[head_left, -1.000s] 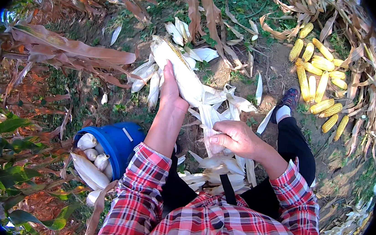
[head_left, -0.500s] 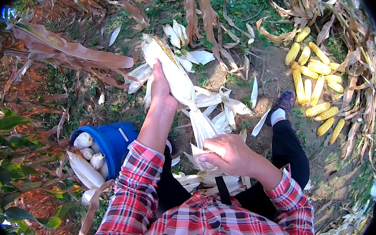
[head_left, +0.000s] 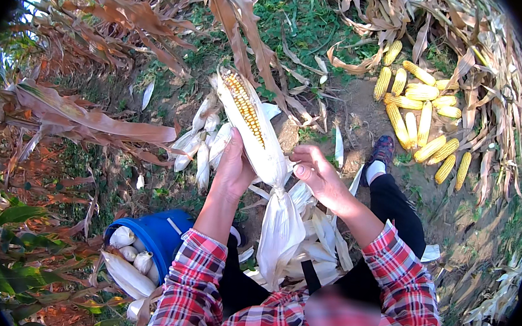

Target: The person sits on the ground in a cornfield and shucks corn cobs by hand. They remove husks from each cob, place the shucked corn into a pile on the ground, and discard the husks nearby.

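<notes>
In my left hand (head_left: 235, 165) is a partly husked ear of corn (head_left: 249, 123), tip pointing away from me. A strip of yellow and orange kernels shows along its upper side, while pale husk still wraps the rest. Peeled husk leaves (head_left: 281, 238) hang from its base toward my lap. My right hand (head_left: 326, 181) is beside the lower part of the ear, fingers parted and bent toward the husk. Whether its fingertips touch the husk is hard to make out. Loose pale husks (head_left: 200, 140) lie on the ground beyond my left hand.
A tipped blue bucket (head_left: 158, 232) at my left holds unhusked ears (head_left: 128, 276), some spilling over its rim. Bare yellow cobs (head_left: 425, 113) are heaped on the soil at far right. Dry corn stalks (head_left: 81, 115) stand at left. My shoe (head_left: 382, 150) is near the cobs.
My right hand has let go of the pulled-down husk and moved up beside the ear. The ear has turned in my left hand, showing more kernels, and the peeled husk now hangs down.
</notes>
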`<state>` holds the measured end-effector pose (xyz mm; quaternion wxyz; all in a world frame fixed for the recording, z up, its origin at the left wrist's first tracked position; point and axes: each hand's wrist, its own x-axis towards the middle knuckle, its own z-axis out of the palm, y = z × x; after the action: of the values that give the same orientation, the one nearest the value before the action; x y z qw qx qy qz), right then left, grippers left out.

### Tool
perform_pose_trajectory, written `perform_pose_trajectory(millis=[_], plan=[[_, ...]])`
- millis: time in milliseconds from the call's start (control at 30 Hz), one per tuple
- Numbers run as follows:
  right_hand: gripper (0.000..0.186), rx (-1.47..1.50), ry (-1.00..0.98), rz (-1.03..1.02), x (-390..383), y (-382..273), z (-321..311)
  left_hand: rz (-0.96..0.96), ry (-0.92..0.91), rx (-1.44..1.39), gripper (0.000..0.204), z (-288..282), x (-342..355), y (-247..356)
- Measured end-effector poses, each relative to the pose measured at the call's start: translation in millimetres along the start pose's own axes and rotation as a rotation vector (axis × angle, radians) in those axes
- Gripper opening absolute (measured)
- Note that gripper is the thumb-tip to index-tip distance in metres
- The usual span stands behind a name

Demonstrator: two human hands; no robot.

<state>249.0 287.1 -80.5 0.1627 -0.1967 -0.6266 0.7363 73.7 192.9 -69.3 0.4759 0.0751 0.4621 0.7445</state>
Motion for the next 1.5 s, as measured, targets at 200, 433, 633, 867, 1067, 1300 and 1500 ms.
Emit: perform_pose_trajectory(millis=[200, 433, 633, 867, 1067, 1300, 1500], plan=[[0.079, 0.185, 0.015, 0.086, 14, 10, 28, -0.170, -0.056, -0.099, 0.070, 9, -14, -42], [0.056, -0.081, 0.068, 0.006, 16, -9, 34, -0.028, 0.018, 0.077, 0.060, 18, -14, -22], [0.051, -0.209, 0.150, -0.102, 22, -14, 30, 0.003, -0.039, 0.121, 0.060, 18, -15, -14], [0.045, -0.163, 0.245, -0.196, 27, -10, 36, -0.086, -0.021, -0.018, 0.045, 16, -17, -25], [0.023, -0.018, 0.340, -0.129, 27, -3, 37, -0.031, 0.019, 0.014, 0.046, 15, -17, -32], [0.005, 0.097, 0.365, -0.170, 27, -5, 35, -0.071, -0.118, 0.141, 0.070, 12, -16, -25], [0.004, 0.595, 0.327, -0.074, 24, -7, 28, -0.068, -0.060, -0.082, 0.048, 18, -9, -27]])
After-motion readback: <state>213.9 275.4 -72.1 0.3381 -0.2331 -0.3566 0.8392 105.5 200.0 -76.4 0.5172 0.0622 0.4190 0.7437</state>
